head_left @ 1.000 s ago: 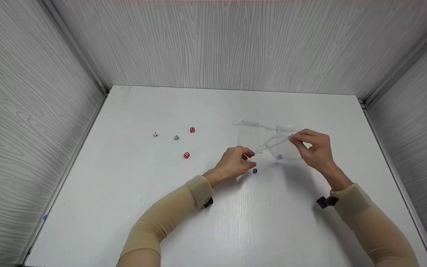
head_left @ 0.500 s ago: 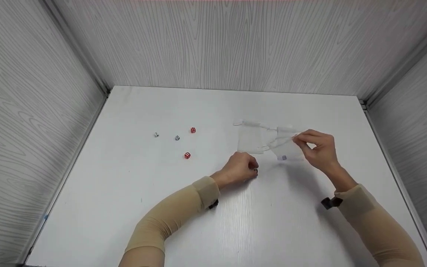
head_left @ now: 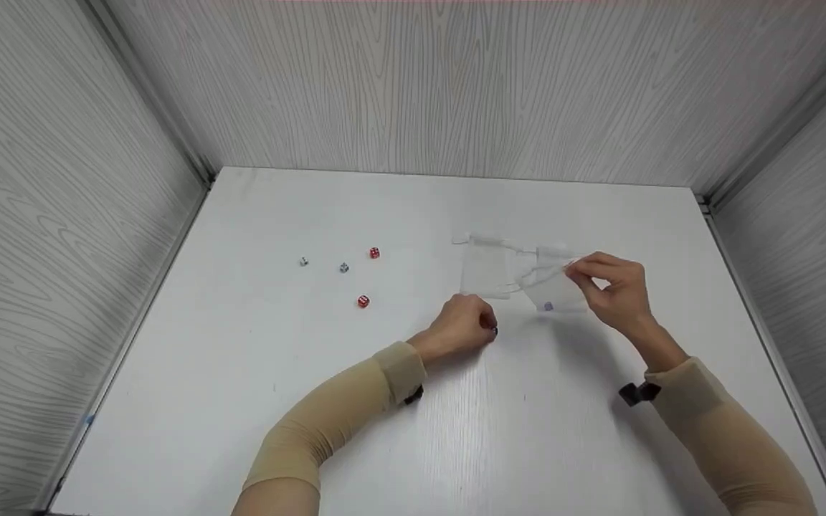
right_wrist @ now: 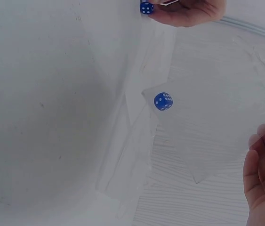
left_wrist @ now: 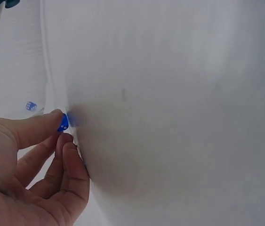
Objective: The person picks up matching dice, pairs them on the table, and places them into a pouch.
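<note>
My left hand (head_left: 458,324) pinches a blue die (left_wrist: 63,124) between thumb and fingers, low over the white table. The die shows white pips in the right wrist view, at the fingertips. Off to the right, my right hand (head_left: 612,290) holds up a clear plastic bag (right_wrist: 207,127) by its upper edge. Inside the bag's bottom corner sits another blue die (right_wrist: 163,101). Just behind the left hand a second clear bag (head_left: 486,269) lies flat on the table, partly overlapping the held bag in the head view.
Left of the hands are two red dice (head_left: 363,302), a grey-blue die (head_left: 344,268) and a whitish die (head_left: 304,261), spaced apart on the table (head_left: 413,444). Grey wood-patterned panels (head_left: 413,86) enclose the table at the back and both sides.
My left hand has moved slightly right and closed its thumb and fingers on the blue die that lay on the table. The right hand with the bag has shifted slightly right.
</note>
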The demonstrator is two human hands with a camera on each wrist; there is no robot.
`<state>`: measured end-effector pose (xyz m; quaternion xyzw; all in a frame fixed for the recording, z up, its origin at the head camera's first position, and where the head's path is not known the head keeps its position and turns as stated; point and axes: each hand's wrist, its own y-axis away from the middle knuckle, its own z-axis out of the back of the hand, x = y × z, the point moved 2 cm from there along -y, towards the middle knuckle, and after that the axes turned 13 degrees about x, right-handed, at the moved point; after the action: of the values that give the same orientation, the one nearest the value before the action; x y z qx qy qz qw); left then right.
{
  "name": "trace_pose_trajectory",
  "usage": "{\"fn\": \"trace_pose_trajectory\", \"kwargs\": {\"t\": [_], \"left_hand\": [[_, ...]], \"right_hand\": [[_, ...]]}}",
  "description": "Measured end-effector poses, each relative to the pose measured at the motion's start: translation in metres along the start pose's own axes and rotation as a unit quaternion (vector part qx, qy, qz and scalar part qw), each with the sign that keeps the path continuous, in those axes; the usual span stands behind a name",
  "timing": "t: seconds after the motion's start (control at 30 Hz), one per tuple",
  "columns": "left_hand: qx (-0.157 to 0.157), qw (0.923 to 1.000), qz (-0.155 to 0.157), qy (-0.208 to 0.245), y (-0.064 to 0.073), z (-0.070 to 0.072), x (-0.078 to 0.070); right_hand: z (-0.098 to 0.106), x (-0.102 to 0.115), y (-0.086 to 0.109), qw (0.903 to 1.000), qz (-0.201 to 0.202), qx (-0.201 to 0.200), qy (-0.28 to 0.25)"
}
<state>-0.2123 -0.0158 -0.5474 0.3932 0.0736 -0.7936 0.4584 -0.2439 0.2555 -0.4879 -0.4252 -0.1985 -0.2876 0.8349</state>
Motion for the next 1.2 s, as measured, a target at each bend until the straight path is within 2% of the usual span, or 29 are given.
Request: {"fn": "trace_pose_trajectory", "kwargs": {"t": [0.17, 0.3, 0.43, 0.53, 0.7, 0.8, 0.97, 1.2], "left_hand": [[-0.022, 0.9994, 0.008, 0.026, 0.003, 0.010, 0.004], [-0.054, 0.9969, 0.009, 0.056, 0.007, 0.030, 0.004], [-0.082, 0.9946, 0.001, 0.063, 0.012, 0.052, -0.001], [-0.107, 0.9918, -0.018, 0.068, 0.018, 0.067, -0.007], [-0.141, 0.9844, -0.074, 0.075, 0.026, 0.085, -0.028], [-0.140, 0.9830, -0.098, 0.069, 0.028, 0.089, -0.044], [-0.124, 0.9852, -0.106, 0.053, 0.023, 0.087, -0.064], [-0.115, 0.9881, -0.097, 0.033, 0.012, 0.080, -0.074]], "right_hand": [[-0.002, 0.000, -0.001, 1.0000, -0.003, 0.003, -0.003], [-0.002, -0.001, -0.001, 1.0000, -0.005, 0.006, -0.003], [-0.004, -0.001, -0.001, 0.9999, -0.005, 0.008, 0.003], [-0.006, -0.002, 0.000, 0.9999, -0.003, 0.013, 0.005], [-0.009, -0.002, 0.001, 0.9997, -0.001, 0.026, -0.005], [-0.010, -0.001, 0.000, 0.9994, -0.004, 0.033, -0.007], [-0.010, 0.001, -0.002, 0.9993, -0.003, 0.036, 0.006], [-0.013, 0.002, -0.003, 0.9992, 0.007, 0.035, 0.020]]}}
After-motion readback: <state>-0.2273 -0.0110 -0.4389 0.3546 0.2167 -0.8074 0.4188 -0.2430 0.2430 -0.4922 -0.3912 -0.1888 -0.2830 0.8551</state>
